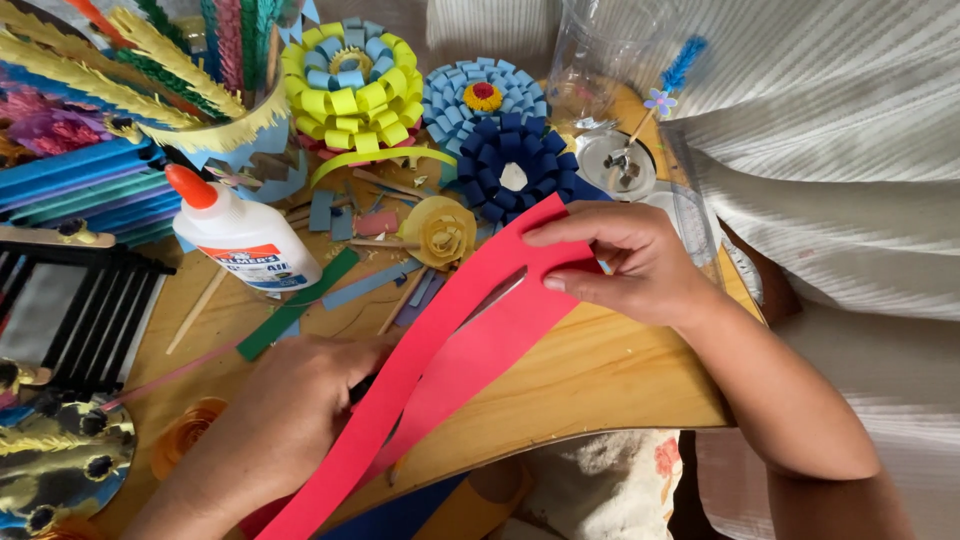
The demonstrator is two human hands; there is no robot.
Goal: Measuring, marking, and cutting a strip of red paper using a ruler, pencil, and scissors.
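From the head view, the right hand [630, 262] pinches the upper end of a long red paper strip [450, 350] between thumb and fingers [570, 232]. The strip runs diagonally down across the wooden table [600, 375], split lengthwise into two bands. The left hand [290, 410] presses on its lower part, fingers curled; whether they clasp something beneath I cannot tell. Just above the right fingers sits a dark blue paper flower [515, 170]; left of them a yellow paper rose [440, 230] and a white glue bottle [240, 235].

white glue bottle [245, 238], orange cap, table's left
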